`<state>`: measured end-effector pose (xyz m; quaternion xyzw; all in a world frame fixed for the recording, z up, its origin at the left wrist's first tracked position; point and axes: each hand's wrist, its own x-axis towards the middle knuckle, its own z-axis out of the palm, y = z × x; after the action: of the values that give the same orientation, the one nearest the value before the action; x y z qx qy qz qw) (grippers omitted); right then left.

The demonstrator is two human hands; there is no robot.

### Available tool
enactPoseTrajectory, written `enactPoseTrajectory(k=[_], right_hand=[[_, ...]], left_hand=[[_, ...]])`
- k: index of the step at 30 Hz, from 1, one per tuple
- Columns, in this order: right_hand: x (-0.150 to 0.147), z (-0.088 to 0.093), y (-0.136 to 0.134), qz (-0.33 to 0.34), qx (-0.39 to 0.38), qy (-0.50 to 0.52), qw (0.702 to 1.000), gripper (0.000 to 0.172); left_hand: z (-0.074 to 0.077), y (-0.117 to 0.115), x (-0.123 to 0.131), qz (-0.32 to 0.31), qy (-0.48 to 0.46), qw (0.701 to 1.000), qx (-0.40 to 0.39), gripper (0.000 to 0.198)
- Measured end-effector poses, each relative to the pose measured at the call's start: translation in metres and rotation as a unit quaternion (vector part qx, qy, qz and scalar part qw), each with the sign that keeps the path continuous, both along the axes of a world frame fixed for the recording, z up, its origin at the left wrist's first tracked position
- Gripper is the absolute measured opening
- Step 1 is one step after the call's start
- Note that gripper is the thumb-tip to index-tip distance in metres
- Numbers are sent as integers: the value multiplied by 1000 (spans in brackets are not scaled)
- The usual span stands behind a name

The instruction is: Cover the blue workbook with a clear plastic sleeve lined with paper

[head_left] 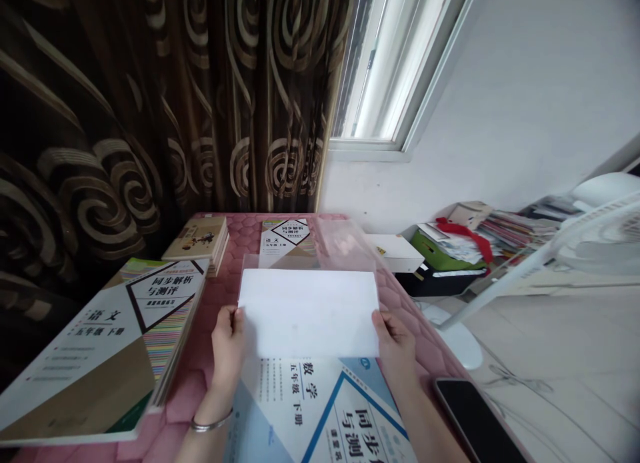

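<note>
1. Pinching paper (309, 314) by both ends, with left hand (228, 340) and right hand (397, 340), above blue book (310, 416) on tabletop (243, 240).
2. Can't see far end of blue book behind paper, nor near end of phone (475, 416) at right edge.
3. Can barely see clear plastic (345, 242) beyond paper.
4. Past that right edge, can see green thing (425, 248) in or on dark box (434, 286); can't tell which.

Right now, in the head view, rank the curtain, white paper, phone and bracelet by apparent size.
Largest to smallest:
Curtain
White paper
Phone, partly cut off by the bottom edge
Bracelet
</note>
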<state>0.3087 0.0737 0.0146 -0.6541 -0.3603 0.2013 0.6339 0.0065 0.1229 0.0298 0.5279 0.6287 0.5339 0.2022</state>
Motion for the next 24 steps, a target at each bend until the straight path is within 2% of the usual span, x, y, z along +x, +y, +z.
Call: enactPoseTrajectory(k=[11,15,19,24], right_hand=[[-2,-2,1,-27,-24,-86,996,50],[-4,-6,-1,-5,-5,-58,998,48],[-2,-12,-1,5,-13,-48,999,50],[0,-16,0,-8,-8,-83,996,49]], left_hand=[[0,0,-1,2,0,1000,10,25],[3,-1,1,0,-12,1000,10,26],[6,-3,3,-3,-57,998,14,27],[1,-1,-2,-29,-179,983,-24,25]])
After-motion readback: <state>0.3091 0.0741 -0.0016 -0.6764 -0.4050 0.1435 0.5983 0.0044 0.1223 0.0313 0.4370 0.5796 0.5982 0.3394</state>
